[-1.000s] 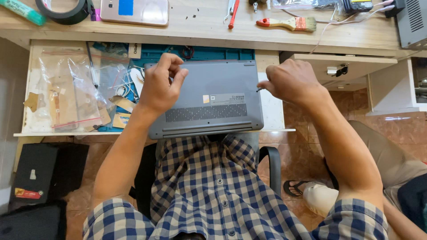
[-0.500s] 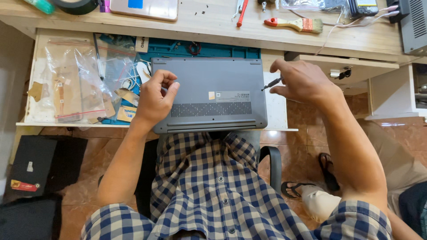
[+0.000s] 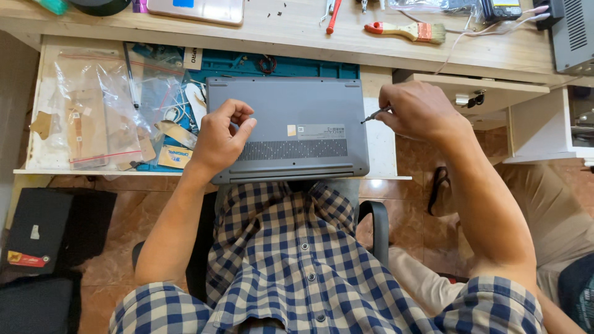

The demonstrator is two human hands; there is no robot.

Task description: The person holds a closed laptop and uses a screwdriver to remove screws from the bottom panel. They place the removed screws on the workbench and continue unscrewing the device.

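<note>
A grey laptop (image 3: 288,127) lies base-up on the tabletop's (image 3: 383,49) near edge. The left hand (image 3: 219,139) rests loosely curled on its left side; the right hand (image 3: 421,111) pinches a small screwdriver (image 3: 375,115) at its right edge.

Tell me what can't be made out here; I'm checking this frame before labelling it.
Head view only:
- Tip of the thin tool: too small; its handle hidden inside the right hand.
- Left hand: curled fingers hide whatever its grip pinches.
- Laptop underside screws: too small.
- Paintbrush shows whole; the grey box is cut by the right edge.
</note>
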